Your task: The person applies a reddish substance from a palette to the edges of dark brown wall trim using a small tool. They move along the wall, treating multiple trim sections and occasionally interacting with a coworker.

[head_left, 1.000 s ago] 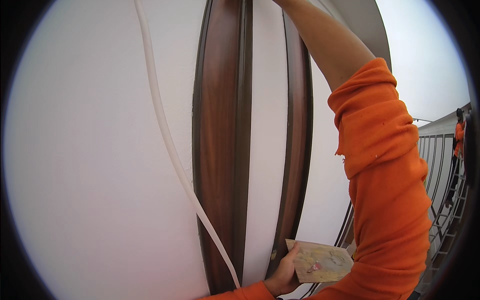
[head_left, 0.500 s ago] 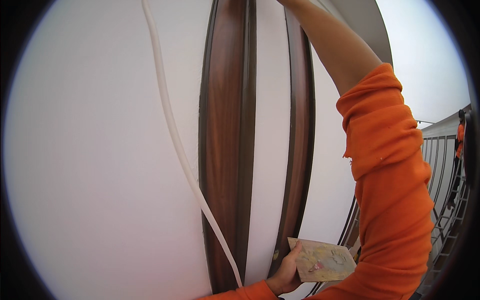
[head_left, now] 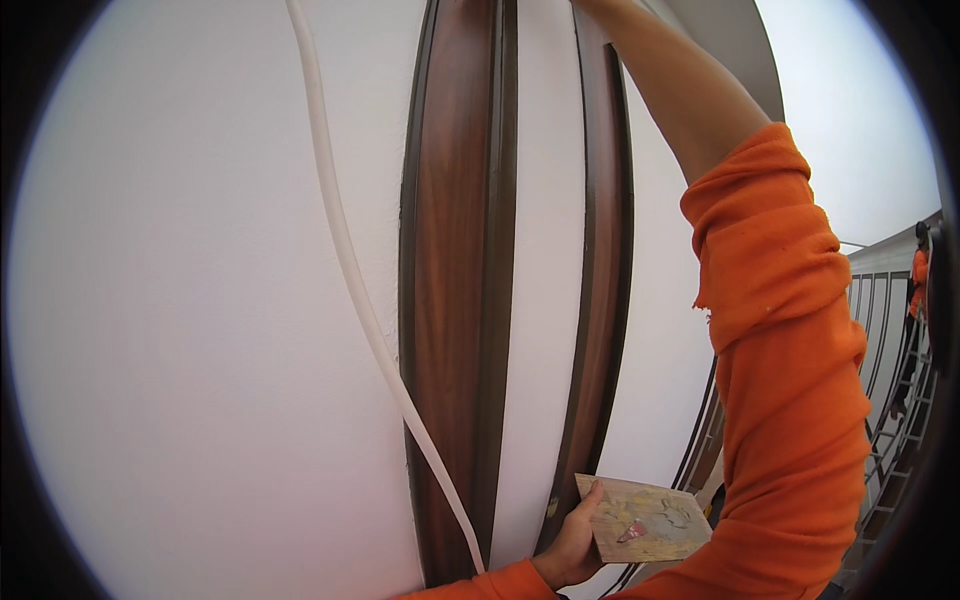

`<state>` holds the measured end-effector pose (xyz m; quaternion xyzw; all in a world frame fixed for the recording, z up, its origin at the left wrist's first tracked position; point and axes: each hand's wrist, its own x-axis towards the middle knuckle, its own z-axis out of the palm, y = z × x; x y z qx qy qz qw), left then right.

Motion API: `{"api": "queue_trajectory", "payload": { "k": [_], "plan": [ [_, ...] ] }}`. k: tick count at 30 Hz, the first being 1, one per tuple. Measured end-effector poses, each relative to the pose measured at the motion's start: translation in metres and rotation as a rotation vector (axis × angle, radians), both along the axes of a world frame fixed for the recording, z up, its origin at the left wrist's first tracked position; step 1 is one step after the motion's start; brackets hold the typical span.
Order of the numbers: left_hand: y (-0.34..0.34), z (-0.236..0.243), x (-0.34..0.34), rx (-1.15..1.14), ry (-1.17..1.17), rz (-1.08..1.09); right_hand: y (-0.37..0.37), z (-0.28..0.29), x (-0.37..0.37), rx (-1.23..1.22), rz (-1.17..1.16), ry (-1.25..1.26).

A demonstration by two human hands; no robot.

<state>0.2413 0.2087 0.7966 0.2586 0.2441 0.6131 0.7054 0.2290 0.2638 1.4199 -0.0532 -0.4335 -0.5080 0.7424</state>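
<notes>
My left hand [head_left: 572,550] is closed on the near left edge of a wooden board [head_left: 650,520], its thumb on the top face. Smeared grey and yellowish paste and a small reddish patch lie on the board. My right arm [head_left: 780,300], in a rolled orange sleeve, reaches up past the top edge of the picture, so the right hand is out of view, and whatever it holds or touches is hidden. Beside the arm, the nearest surfaces are a narrow dark wood strip [head_left: 603,230] and the white wall.
A wider brown wood panel [head_left: 450,260] with dark edges runs up the white wall [head_left: 200,300]. In front of it hangs a pale hose or cable [head_left: 345,235]. At the far right, a person in orange [head_left: 918,270] is on a ladder [head_left: 900,430] near dark metal bars [head_left: 872,315].
The raised right arm and the wall strips appear shifted slightly to the right. My left hand keeps its hold on the board in nearly the same place.
</notes>
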Motion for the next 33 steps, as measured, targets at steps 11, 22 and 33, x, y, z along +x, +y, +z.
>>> {"api": "queue_trajectory", "payload": {
  "k": [11, 22, 33],
  "plan": [
    [0.017, -0.014, -0.006, -0.008, -0.025, -0.009, 0.034, -0.017, -0.013, -0.031, 0.022, -0.05],
    [0.032, -0.031, -0.01, 0.025, -0.066, -0.018, 0.026, -0.033, -0.025, -0.018, -0.016, -0.156],
    [0.024, -0.019, -0.012, 0.02, -0.026, -0.011, 0.038, -0.018, -0.011, 0.128, -0.088, -0.226]
  ]
}}
